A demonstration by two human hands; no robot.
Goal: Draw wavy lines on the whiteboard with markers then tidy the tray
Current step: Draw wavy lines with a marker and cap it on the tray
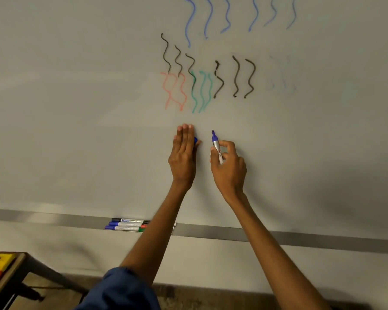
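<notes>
Head view: the right hand (229, 166) grips an uncapped blue marker (217, 148), tip up, before the whiteboard (76, 108) below the wavy lines (202, 90). The left hand (183, 155), just beside it with fingers straight, appears to pinch the blue cap (195, 139) against its thumb. Other markers (126, 224) lie in the tray (278, 237) along the board's bottom edge. Risk: misaligned recapping could ink the fingers or mark the board, and the lightly held cap may drop.
</notes>
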